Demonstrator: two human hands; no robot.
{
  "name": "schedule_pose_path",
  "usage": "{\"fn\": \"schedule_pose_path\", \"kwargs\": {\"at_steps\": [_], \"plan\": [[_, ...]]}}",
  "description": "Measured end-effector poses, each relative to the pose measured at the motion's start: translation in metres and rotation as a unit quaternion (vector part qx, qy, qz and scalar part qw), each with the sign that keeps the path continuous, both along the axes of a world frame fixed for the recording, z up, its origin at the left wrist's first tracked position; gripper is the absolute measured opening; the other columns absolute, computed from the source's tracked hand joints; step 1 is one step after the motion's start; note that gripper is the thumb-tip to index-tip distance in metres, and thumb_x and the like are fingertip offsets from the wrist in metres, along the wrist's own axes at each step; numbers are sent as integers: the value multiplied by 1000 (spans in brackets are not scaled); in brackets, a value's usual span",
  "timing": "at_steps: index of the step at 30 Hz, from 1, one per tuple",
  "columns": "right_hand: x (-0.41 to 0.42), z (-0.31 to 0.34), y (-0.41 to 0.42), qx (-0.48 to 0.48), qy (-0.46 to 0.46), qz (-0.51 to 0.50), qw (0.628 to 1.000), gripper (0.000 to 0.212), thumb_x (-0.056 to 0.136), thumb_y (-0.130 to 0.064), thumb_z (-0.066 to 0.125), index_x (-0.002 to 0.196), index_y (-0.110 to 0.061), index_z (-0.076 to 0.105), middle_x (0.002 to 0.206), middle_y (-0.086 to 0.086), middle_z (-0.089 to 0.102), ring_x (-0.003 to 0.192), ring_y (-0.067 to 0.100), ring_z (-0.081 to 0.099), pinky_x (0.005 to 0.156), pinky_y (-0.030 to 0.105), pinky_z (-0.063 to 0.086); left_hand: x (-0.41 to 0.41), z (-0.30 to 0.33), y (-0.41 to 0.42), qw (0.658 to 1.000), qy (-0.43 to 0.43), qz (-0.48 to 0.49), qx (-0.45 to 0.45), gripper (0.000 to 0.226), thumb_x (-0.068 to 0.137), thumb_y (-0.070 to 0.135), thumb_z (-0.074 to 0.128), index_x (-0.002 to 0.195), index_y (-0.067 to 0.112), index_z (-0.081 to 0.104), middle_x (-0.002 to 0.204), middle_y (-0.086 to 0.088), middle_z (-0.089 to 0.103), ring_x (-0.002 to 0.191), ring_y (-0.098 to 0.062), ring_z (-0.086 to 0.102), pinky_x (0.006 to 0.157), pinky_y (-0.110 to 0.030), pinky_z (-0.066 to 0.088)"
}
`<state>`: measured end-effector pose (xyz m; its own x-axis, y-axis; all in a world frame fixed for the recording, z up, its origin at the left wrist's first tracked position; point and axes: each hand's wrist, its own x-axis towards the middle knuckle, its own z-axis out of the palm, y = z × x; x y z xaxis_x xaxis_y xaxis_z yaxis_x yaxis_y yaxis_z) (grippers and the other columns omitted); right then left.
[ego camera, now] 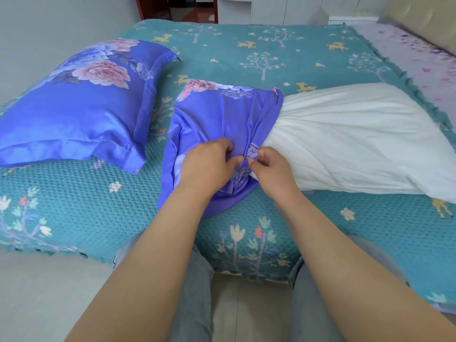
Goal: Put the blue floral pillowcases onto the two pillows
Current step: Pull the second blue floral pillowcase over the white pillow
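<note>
Bed carries everything, under a teal quilted cover printed with trees and deer. A lilac floral sheet shows along the far right edge, with a beige headboard beyond it. White cabinets and a doorway sit at the far side of the room. The person's grey-trousered legs stand at the near edge of the bed.

Finished pillow lies on the left of the bed, fully inside its blue floral case, flat, apart from the second one.

Second pillow, white, lies centre to right. Its left end is inside the second pillowcase; the rest sticks out bare to the right. The case is bunched into folds around the pillow's near left end, nothing blocking it.

Both forearms reach in from the near edge, hands side by side at the bunched opening. Left hand: palm down on the blue fabric, fingers curled into it, grip holding a fold of the case. Right hand: thumb and fingers pinching the case's edge just beside a small patterned label, right where blue fabric meets white pillow. The two hands are nearly touching.
</note>
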<state>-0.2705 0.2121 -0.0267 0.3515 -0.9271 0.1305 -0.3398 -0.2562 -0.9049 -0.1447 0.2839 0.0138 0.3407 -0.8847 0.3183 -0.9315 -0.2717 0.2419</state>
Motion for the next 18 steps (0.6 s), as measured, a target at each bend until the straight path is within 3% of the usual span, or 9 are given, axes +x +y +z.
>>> {"fn": "schedule_pose_path", "kwargs": {"at_steps": [2, 4, 8, 11, 12, 14, 15, 18], "plan": [[-1, 1, 0, 5, -31, 0, 1000, 8, 88, -16, 56, 92, -9, 54, 87, 12, 67, 81, 29, 62, 79, 40, 48, 0, -5, 1, 995, -3, -27, 95, 39, 85, 50, 59, 107, 17, 58, 105, -7, 65, 101, -29, 59, 73, -33, 40], [-2, 3, 0, -23, -28, -4, 999, 4, 90, -12, 54, 92, -13, 51, 85, 10, 65, 78, 24, 60, 78, 36, 46, 2, -17, -6, 986, -3, -57, 154, 44, 86, 46, 59, 116, 14, 54, 123, -10, 57, 112, -30, 54, 84, -34, 42], [-21, 25, -15, -65, -49, -83, 993, 14, 88, -4, 53, 89, -18, 48, 76, 6, 58, 77, 22, 55, 72, 26, 44, 26, -29, -24, 983, 23, -62, 169, 52, 96, 38, 44, 137, 6, 39, 151, -14, 29, 139, -25, 30, 110, -34, 27], [-49, 42, -38, -54, -91, -166, 980, 20, 87, -8, 53, 79, -25, 47, 79, 5, 58, 78, 21, 56, 79, 35, 50, 49, -35, -31, 990, -7, -41, 132, 41, 99, 30, 38, 135, 11, 46, 149, -9, 34, 136, -23, 34, 108, -37, 31], [-53, 46, -41, -54, -84, -170, 980, 17, 88, -8, 52, 81, -24, 48, 76, 2, 57, 78, 20, 55, 76, 29, 49, 51, -35, -31, 994, -12, -31, 104, 38, 99, 29, 38, 131, 13, 51, 145, -7, 40, 132, -23, 39, 105, -38, 35], [-52, 46, -43, -62, -35, -157, 985, 10, 91, -8, 48, 91, -18, 47, 72, -4, 53, 78, 18, 51, 62, 14, 38, 48, -33, -30, 996, -1, -29, 88, 36, 98, 30, 41, 126, 15, 57, 140, -5, 47, 126, -25, 46, 100, -38, 39], [-51, 45, -41, -62, -5, -150, 987, 8, 93, -10, 47, 94, -18, 46, 74, -2, 53, 80, 19, 52, 58, 17, 34, 45, -33, -30, 996, 11, -35, 86, 34, 97, 31, 44, 124, 16, 59, 138, -4, 49, 124, -26, 47, 98, -37, 40], [-51, 35, -35, -63, 70, -134, 987, 11, 96, -24, 47, 101, -16, 51, 88, 3, 57, 90, 24, 57, 68, 24, 34, 50, -30, -21, 998, 32, -40, 27, 34, 86, 35, 62, 117, 20, 63, 129, -1, 56, 120, -26, 49, 97, -34, 38]]}}
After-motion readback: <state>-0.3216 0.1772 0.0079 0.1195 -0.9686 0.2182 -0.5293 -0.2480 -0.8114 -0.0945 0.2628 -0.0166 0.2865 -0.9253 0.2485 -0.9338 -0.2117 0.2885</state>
